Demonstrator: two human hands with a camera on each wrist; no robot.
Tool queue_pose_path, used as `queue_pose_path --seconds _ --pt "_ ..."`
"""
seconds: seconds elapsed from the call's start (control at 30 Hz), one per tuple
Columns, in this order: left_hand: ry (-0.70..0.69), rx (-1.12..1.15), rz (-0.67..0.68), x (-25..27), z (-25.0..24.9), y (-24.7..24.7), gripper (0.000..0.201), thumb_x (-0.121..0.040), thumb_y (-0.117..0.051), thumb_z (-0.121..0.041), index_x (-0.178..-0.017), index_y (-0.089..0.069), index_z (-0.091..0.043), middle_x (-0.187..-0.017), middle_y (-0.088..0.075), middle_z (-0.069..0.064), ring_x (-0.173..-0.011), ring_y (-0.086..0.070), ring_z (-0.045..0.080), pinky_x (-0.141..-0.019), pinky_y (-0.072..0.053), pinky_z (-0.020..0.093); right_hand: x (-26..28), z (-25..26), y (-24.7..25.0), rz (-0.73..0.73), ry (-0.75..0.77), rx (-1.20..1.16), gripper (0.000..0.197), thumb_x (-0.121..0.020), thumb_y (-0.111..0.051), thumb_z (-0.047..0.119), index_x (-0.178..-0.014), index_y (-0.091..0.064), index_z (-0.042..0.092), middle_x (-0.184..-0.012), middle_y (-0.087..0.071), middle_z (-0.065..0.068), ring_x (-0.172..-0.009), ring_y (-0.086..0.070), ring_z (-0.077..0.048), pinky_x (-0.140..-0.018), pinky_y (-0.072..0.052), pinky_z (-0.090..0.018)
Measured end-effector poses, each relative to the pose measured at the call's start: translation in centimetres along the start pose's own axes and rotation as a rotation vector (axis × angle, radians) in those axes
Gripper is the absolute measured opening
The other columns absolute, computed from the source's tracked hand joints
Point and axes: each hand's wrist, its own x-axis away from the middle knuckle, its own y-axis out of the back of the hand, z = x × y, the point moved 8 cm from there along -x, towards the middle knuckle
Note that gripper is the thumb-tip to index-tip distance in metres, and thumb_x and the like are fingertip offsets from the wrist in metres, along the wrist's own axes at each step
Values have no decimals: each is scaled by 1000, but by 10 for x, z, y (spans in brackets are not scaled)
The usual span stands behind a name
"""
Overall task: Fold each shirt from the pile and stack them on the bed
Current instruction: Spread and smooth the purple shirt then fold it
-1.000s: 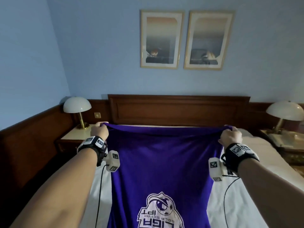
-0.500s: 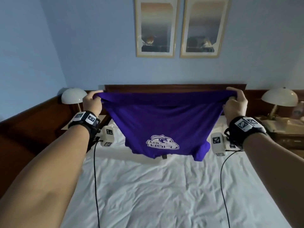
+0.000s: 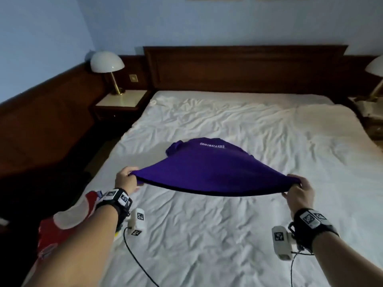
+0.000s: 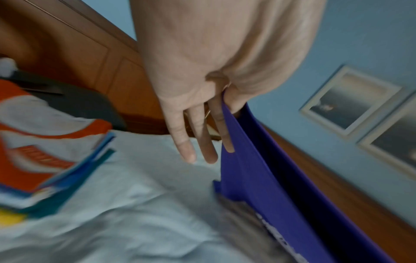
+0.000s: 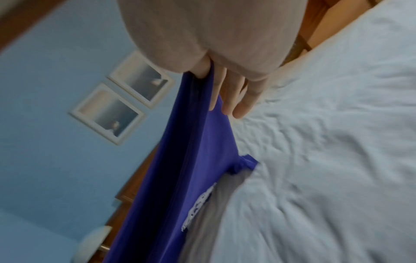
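Overhead, a white, wrinkled bed [image 3: 228,235] fills a blue-walled room with a dark wooden headboard [image 3: 244,67] and a domed lamp [image 3: 107,62] on a nightstand [image 3: 121,99]. Both hands pinch a purple shirt [image 3: 207,170] by its near edge, left hand [image 3: 126,180] and right hand [image 3: 299,191] well apart; the far end with white lettering lies on the sheet. Only the left wrist view shows the pile [image 4: 45,142] of red, white and blue shirts plainly; the wrist views also show 2 framed pictures [image 5: 119,97] on the wall.
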Motion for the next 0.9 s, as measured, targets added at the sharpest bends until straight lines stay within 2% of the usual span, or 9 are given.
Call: queue_pose_path --seconds 0.13,0.23,0.4,0.47,0.57,0.7,0.77,0.83,0.9 --pt "211 -61 4 41 113 10 50 -97 -33 6 -138 -54 -14 -112 -66 15 -79 -71 35 -61 -56 38 59 -102 23 -8 -129 97 49 -83 -34 -3 -90 -70 31 -82 -68 -11 -76 -67 -35 -83 -59 -57" --pt "375 -95 15 67 193 15 49 -98 -29 6 -138 -55 -8 -104 -68 22 -66 -68 30 -62 -51 37 100 -169 41 -31 -221 169 52 -81 -33 -7 -90 -69 29 -83 -67 -9 -71 -65 -27 -83 -59 -60" --pt "453 -306 24 104 296 46 54 -96 -33 1 -144 -55 -14 -122 -70 18 -62 -74 29 -54 -57 40 152 -299 78 -56 -346 315 61 -51 -41 6 -92 -72 39 -87 -71 -6 -88 -70 -36 -83 -60 -56" --pt "450 -328 44 117 328 56 46 -96 -32 -1 -129 -64 -13 -114 -73 16 -58 -75 25 -53 -59 42 175 -325 88 -76 -379 366 61 -46 -47 8 -91 -71 42 -89 -71 -4 -90 -70 -36 -78 -61 -45" --pt "473 -294 36 133 364 72 47 -98 -29 0 -130 -61 -13 -117 -71 18 -58 -75 28 -42 -53 32 208 -323 97 -108 -400 439 47 -59 -58 -2 -91 -72 30 -89 -72 -11 -85 -68 -35 -58 -52 -16" --pt "544 -285 7 159 401 94 50 -98 -30 2 -137 -56 -15 -111 -72 17 -64 -75 32 -44 -55 32 233 -340 112 -123 -423 497 44 -68 -57 -12 -88 -71 25 -90 -72 -15 -84 -66 -36 -48 -45 -18" --pt "556 -280 24 169 414 97 51 -99 -28 2 -136 -56 -18 -110 -69 13 -67 -74 31 -44 -54 31 244 -349 117 -110 -443 529 43 -69 -56 -9 -85 -71 27 -95 -74 -15 -88 -67 -36 -60 -51 -18" --pt "553 -280 33 177 419 96 47 -97 -28 4 -120 -59 -21 -104 -70 15 -64 -74 28 -50 -55 33 253 -355 116 -72 -458 592 42 -73 -55 -8 -88 -72 29 -100 -74 -14 -91 -67 -36 -82 -56 -32" --pt "569 -262 35 180 424 92 43 -94 -30 5 -110 -58 -22 -96 -72 17 -61 -72 27 -51 -54 32 260 -357 110 -37 -485 607 42 -77 -53 -4 -96 -73 26 -102 -73 -14 -93 -67 -36 -91 -54 -40"
